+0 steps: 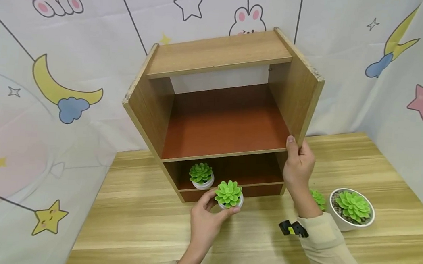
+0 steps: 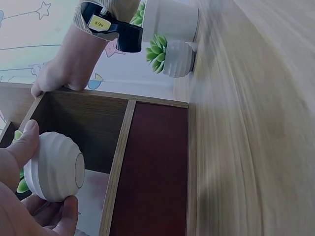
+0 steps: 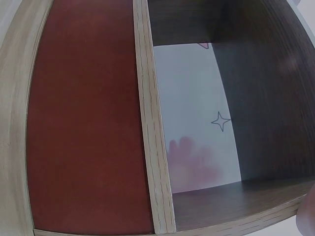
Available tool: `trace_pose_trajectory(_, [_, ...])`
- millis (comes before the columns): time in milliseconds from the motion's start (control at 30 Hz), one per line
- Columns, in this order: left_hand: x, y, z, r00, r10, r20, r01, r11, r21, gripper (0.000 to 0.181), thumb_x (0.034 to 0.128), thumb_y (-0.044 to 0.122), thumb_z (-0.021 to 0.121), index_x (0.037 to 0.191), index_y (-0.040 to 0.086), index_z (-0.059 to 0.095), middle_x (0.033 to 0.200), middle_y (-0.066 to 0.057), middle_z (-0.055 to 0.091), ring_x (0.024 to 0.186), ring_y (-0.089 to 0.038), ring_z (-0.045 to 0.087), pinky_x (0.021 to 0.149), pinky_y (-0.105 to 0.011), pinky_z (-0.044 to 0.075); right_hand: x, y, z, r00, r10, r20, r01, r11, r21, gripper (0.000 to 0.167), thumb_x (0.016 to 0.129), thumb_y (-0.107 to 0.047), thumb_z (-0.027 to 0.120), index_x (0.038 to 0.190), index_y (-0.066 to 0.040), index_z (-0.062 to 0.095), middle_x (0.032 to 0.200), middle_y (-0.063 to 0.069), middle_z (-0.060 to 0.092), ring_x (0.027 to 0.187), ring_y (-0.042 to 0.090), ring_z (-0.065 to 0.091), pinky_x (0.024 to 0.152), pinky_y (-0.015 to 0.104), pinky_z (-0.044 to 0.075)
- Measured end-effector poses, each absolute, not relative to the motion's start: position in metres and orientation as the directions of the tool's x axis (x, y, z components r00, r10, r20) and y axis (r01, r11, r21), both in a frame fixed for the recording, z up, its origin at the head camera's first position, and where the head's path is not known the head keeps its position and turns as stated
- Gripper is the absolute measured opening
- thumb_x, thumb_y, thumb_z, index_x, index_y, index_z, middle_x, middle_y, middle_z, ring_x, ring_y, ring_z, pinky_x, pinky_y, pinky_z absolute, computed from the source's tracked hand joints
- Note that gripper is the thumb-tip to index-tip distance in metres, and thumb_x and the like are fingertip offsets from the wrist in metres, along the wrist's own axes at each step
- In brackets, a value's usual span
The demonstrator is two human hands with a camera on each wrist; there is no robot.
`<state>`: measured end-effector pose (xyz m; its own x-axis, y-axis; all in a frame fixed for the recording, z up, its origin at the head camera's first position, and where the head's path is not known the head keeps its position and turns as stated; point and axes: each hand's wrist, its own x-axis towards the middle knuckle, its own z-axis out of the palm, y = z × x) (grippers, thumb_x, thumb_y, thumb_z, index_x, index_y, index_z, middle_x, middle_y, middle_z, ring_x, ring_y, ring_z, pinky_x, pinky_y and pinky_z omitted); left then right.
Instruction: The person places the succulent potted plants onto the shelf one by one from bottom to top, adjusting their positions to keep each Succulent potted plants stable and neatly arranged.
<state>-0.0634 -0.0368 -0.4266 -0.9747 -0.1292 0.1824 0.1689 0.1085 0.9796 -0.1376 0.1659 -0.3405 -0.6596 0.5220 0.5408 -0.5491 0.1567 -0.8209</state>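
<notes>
My left hand [image 1: 206, 224] holds a small succulent [image 1: 228, 193] by its white pot [image 2: 55, 166], thumb on one side and fingers on the other, in front of the lower compartment of a wooden shelf unit [image 1: 214, 152]. A similar potted succulent [image 1: 200, 173] stands inside that compartment at its left. With thumb and fingers, my right hand [image 1: 299, 167] grips the front edge of the unit's right side panel [image 1: 301, 93], near the middle board. Only a bit of the right hand [image 3: 307, 216] shows at the edge of the right wrist view.
Right of the unit, a larger white pot with a succulent [image 1: 353, 207] stands on the wooden table [image 1: 133, 224]. A smaller potted succulent [image 2: 177, 58] is beside it, partly hidden by the right forearm in the head view. A patterned cloth [image 1: 117, 122] hangs behind.
</notes>
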Motion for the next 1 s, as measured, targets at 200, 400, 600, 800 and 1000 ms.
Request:
trace_pose_trajectory(200, [-0.0622, -0.0364, -0.4276, -0.979, -0.133, 0.153, 0.140, 0.105, 0.985, 0.060, 0.0640, 0.020, 0.094, 0.118, 0.007, 0.069, 0.123, -0.004, 0.065, 0.111, -0.019, 0.062, 0.095, -0.039, 0.047, -0.1358, 0.1666, -0.3438, -0.669, 0.530, 0.520, -0.520, 0.165, -0.838, 0.027, 0.097, -0.004, 0.053, 0.092, 0.021, 0.061, 0.073, -0.011, 0.055, 0.075, 0.008, 0.045, 0.068, 0.022, 0.038])
trace_pose_trajectory(400, [-0.0612, -0.0348, -0.4291, -0.982, -0.124, 0.145, 0.130, 0.123, 0.984, 0.060, 0.0644, 0.022, 0.093, 0.118, 0.008, 0.069, 0.122, -0.005, 0.065, 0.110, -0.020, 0.062, 0.094, -0.038, 0.047, -0.1333, 0.1675, -0.3472, -0.670, 0.539, 0.511, -0.510, 0.166, -0.844, 0.028, 0.097, -0.005, 0.053, 0.087, 0.020, 0.060, 0.068, -0.009, 0.049, 0.073, 0.009, 0.043, 0.066, 0.023, 0.036])
trace_pose_trajectory(600, [-0.0640, -0.0326, -0.4270, -0.977, -0.131, 0.167, 0.150, 0.127, 0.980, 0.062, 0.0641, 0.021, 0.094, 0.119, 0.009, 0.069, 0.122, -0.004, 0.065, 0.111, -0.020, 0.061, 0.095, -0.034, 0.047, -0.1344, 0.1676, -0.3457, -0.664, 0.537, 0.520, -0.525, 0.159, -0.836, 0.028, 0.097, -0.005, 0.053, 0.098, 0.021, 0.063, 0.077, -0.010, 0.059, 0.077, 0.008, 0.046, 0.070, 0.023, 0.039])
trace_pose_trajectory(800, [-0.0665, -0.0312, -0.4254, -0.976, -0.135, 0.172, 0.156, 0.122, 0.980, 0.062, 0.0641, 0.020, 0.093, 0.120, 0.008, 0.068, 0.123, -0.004, 0.064, 0.112, -0.019, 0.061, 0.096, -0.031, 0.046, -0.1361, 0.1670, -0.3436, -0.658, 0.531, 0.534, -0.538, 0.164, -0.827, 0.028, 0.097, -0.005, 0.053, 0.103, 0.021, 0.064, 0.086, -0.008, 0.064, 0.080, 0.006, 0.049, 0.074, 0.022, 0.041])
trace_pose_trajectory(1000, [-0.0690, -0.0288, -0.4244, -0.974, -0.133, 0.182, 0.165, 0.130, 0.978, 0.063, 0.0639, 0.022, 0.093, 0.120, 0.009, 0.068, 0.123, -0.004, 0.064, 0.112, -0.018, 0.061, 0.096, -0.031, 0.046, -0.1378, 0.1664, -0.3417, -0.658, 0.523, 0.541, -0.548, 0.160, -0.821, 0.028, 0.097, -0.005, 0.053, 0.101, 0.021, 0.063, 0.082, -0.009, 0.062, 0.078, 0.007, 0.048, 0.071, 0.022, 0.040])
